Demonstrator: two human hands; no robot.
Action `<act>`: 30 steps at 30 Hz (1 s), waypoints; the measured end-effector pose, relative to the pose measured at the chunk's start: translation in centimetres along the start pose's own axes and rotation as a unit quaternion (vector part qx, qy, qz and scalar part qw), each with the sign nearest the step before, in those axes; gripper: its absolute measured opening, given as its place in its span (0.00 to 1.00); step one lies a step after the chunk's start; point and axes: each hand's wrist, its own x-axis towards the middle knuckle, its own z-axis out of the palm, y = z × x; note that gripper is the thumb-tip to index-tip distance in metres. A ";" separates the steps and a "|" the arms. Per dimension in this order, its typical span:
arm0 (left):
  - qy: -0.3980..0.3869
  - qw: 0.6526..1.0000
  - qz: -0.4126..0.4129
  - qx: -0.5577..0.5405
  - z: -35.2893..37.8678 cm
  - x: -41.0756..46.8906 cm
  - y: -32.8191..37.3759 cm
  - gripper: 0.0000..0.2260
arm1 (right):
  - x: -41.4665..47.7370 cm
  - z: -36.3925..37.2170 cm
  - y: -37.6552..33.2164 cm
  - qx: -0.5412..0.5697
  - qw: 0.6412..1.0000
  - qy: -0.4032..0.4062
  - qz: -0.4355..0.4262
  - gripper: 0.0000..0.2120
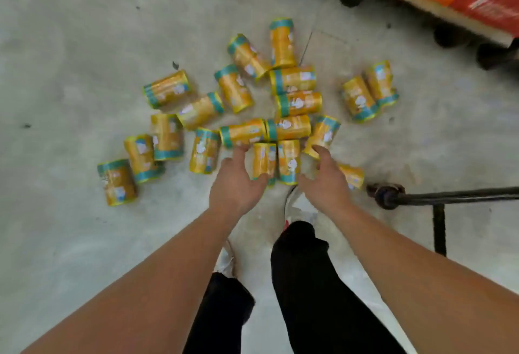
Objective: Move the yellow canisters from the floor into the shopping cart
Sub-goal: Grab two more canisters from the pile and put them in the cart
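The grey concrete floor point(84, 30) fills the view. A black wheeled frame point(449, 195) juts in from the right. About twenty yellow canisters point(297, 102) lie scattered on their sides on the floor ahead of the person's feet. The left hand point(234, 185) and right hand point(323, 185) reach down on either side of the nearest pair point(289, 162), fingers spread wide, holding nothing.

No text can be read anywhere. The yellow canisters point(299, 103) scattered on the floor point(70, 44) carry labels with teal bands and white marks, all too blurred to make out. The red box point(494, 2) at the floor's far right corner bears white lettering, likewise illegible.
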 end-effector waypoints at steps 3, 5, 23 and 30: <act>-0.042 0.999 -0.020 0.001 5.5 5.8 -3.9 0.36 | 6.4 5.5 3.9 0.000 0.999 -0.037 -0.001 0.38; -0.061 0.997 -0.039 -0.028 8.7 9.1 -6.1 0.41 | 9.7 8.5 6.1 0.012 0.999 -0.053 0.004 0.46; -0.021 0.973 -0.047 -0.226 4.6 3.4 -1.3 0.41 | 2.1 3.4 2.1 0.238 0.969 0.021 0.058 0.42; -0.026 0.970 0.085 -0.228 -12.3 -13.2 14.5 0.41 | -16.2 -14.9 -10.9 0.325 0.940 0.099 -0.023 0.37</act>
